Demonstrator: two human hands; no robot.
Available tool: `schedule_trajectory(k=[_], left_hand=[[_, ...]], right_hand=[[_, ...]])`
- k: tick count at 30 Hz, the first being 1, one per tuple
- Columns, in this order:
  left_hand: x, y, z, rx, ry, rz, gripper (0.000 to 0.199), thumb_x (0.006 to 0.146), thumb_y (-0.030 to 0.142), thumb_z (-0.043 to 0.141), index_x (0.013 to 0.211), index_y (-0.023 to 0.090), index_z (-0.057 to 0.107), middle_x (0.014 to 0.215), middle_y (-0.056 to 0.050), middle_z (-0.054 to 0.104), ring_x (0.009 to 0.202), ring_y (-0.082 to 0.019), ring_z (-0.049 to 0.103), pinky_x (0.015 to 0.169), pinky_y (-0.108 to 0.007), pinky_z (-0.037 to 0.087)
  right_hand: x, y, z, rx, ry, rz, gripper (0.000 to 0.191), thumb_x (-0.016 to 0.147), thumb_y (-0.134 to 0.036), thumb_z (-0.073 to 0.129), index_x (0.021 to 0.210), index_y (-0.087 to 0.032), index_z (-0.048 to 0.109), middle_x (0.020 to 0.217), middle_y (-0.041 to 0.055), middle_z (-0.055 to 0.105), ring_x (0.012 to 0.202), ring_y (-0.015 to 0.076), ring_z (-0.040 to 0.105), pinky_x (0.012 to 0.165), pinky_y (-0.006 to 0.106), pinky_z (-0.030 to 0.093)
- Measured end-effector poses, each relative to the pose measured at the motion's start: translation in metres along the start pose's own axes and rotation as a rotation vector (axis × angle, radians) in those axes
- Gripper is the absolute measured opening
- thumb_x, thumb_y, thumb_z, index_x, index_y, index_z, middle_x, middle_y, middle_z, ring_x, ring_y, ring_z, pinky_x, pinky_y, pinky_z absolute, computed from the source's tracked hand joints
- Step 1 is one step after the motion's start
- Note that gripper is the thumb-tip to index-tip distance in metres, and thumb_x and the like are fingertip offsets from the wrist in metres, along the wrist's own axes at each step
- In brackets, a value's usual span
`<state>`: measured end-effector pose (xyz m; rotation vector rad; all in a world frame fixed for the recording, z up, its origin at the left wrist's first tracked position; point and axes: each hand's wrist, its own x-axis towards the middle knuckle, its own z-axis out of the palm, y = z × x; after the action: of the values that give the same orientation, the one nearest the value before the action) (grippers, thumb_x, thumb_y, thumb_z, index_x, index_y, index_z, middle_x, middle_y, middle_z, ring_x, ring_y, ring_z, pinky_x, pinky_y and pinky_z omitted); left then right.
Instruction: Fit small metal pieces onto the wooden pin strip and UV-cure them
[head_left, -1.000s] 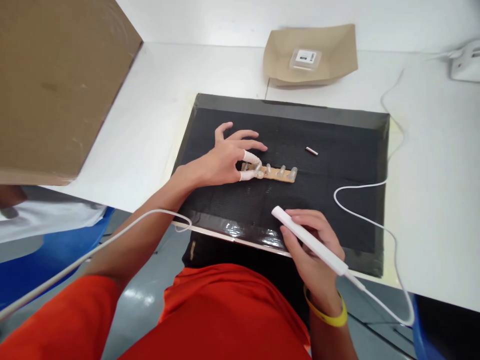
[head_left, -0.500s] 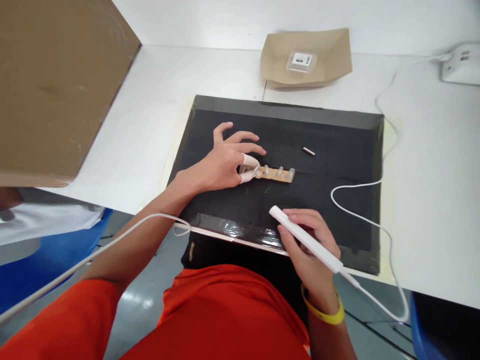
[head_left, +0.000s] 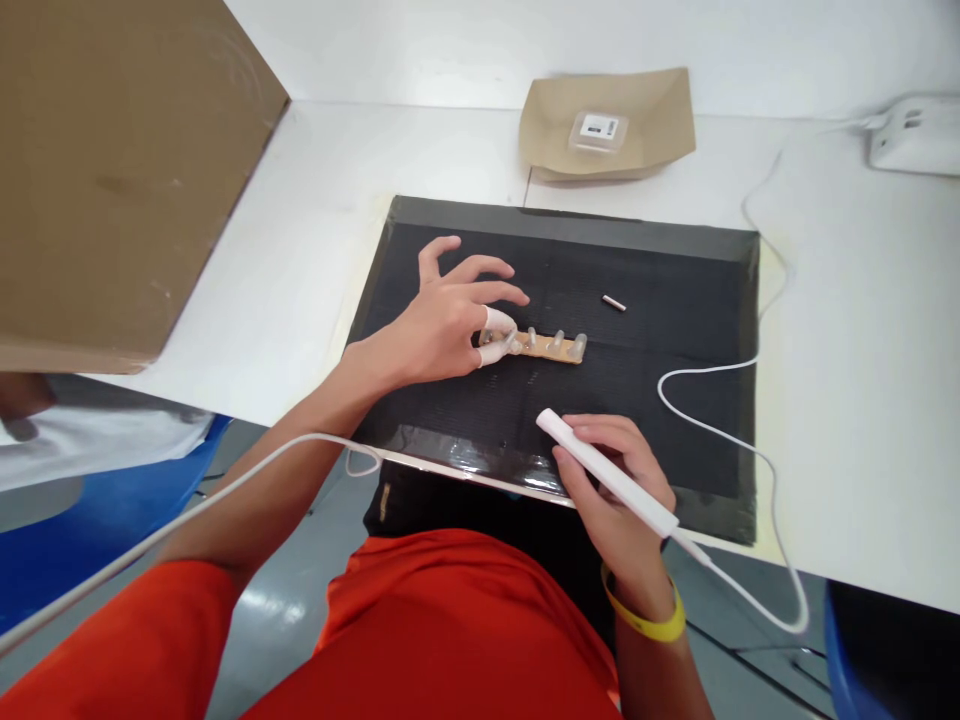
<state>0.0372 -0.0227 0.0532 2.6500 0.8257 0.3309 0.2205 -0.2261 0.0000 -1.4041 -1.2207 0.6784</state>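
My left hand (head_left: 457,320) wears white covers on thumb and index finger, which pinch a small clear piece at the left part of a wooden strip (head_left: 541,347); its other fingers are spread. Several clear, rounded pieces stand along the strip, which lies on a black mat (head_left: 480,420). In my right hand (head_left: 626,500) is a white pen-like device (head_left: 607,472) with a cable at its rear end; its tip points up and left, apart from the strip. A small pale stick (head_left: 613,303) lies on the mat, right of and beyond the strip.
A brown paper tray (head_left: 660,125) holding a clear box (head_left: 598,131) stands behind the mat. Cardboard (head_left: 127,180) rises at the left. A white cable (head_left: 712,430) crosses the mat's right side; a white power block (head_left: 919,135) sits back right. Another person's arm shows far left.
The view has shifted slightly. Both hands keep nearly the same pose, the left still pinching at the strip and the right still holding the white device.
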Motion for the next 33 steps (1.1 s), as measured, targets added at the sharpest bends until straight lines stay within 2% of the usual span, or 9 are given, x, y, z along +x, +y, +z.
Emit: schedule_trajectory(k=[6,9,12,15,18,22,28,33], left_hand=[[-0.01,0.002,-0.015,-0.068,0.041,0.02,0.014,0.093,0.034,0.073,0.084,0.028,0.081,0.126,-0.001,0.079,0.132,-0.029,0.062,0.126,-0.063,0.018],[-0.016,0.009,-0.021,-0.191,0.023,0.076,0.012,0.094,0.035,0.076,0.087,0.03,0.084,0.124,-0.001,0.08,0.126,-0.027,0.065,0.12,-0.056,0.031],[-0.022,0.018,-0.022,-0.374,-0.077,0.149,0.01,0.093,0.032,0.078,0.087,0.029,0.085,0.116,-0.002,0.081,0.114,-0.022,0.069,0.11,-0.044,0.045],[-0.026,0.023,-0.014,-0.534,-0.217,0.213,0.009,0.092,0.026,0.078,0.09,0.029,0.086,0.112,-0.003,0.081,0.104,-0.019,0.072,0.098,-0.034,0.053],[-0.027,0.024,-0.002,-0.572,-0.28,0.26,0.01,0.09,0.024,0.078,0.093,0.029,0.086,0.112,-0.004,0.08,0.1,-0.018,0.074,0.09,-0.03,0.056],[-0.022,0.022,0.014,-0.566,-0.298,0.319,0.009,0.092,0.024,0.078,0.094,0.027,0.087,0.11,-0.005,0.08,0.1,-0.018,0.073,0.091,-0.028,0.055],[-0.011,0.022,0.034,-0.577,-0.318,0.339,0.013,0.095,0.031,0.074,0.092,0.026,0.086,0.104,-0.006,0.077,0.09,-0.017,0.071,0.079,-0.027,0.053],[-0.007,0.023,0.045,-0.626,-0.276,0.352,0.016,0.096,0.031,0.071,0.092,0.024,0.085,0.104,-0.006,0.076,0.087,-0.015,0.07,0.078,-0.026,0.052]], right_hand=[[0.001,-0.001,-0.003,0.09,0.012,-0.008,0.026,0.087,-0.01,0.076,0.105,-0.028,0.07,0.102,0.0036,0.076,0.096,0.0205,0.074,0.082,0.038,0.064],[0.002,-0.003,-0.007,0.19,0.05,0.001,0.027,0.086,-0.009,0.076,0.104,-0.027,0.07,0.098,0.0028,0.075,0.091,0.0187,0.075,0.074,0.032,0.065],[0.004,-0.007,-0.011,0.236,0.053,0.027,0.024,0.087,-0.01,0.075,0.103,-0.027,0.069,0.095,0.003,0.073,0.087,0.0188,0.074,0.066,0.031,0.064],[0.008,-0.012,-0.014,0.219,0.04,0.02,0.022,0.087,-0.011,0.075,0.101,-0.027,0.067,0.092,0.0024,0.071,0.085,0.0186,0.073,0.064,0.031,0.064],[0.01,-0.015,-0.017,0.185,0.028,0.005,0.023,0.086,-0.011,0.076,0.1,-0.027,0.067,0.09,0.0016,0.07,0.085,0.0176,0.072,0.062,0.029,0.062],[0.01,-0.015,-0.021,0.127,0.039,-0.012,0.021,0.085,-0.011,0.077,0.097,-0.026,0.068,0.088,0.0013,0.07,0.083,0.0174,0.072,0.065,0.03,0.063],[0.01,-0.014,-0.028,0.018,0.066,-0.019,0.018,0.084,-0.015,0.078,0.095,-0.026,0.068,0.085,0.0017,0.071,0.08,0.0185,0.074,0.065,0.031,0.064],[0.008,-0.015,-0.033,-0.035,0.034,-0.019,0.02,0.085,-0.013,0.076,0.097,-0.026,0.068,0.088,0.0022,0.072,0.079,0.0175,0.073,0.063,0.029,0.062]])
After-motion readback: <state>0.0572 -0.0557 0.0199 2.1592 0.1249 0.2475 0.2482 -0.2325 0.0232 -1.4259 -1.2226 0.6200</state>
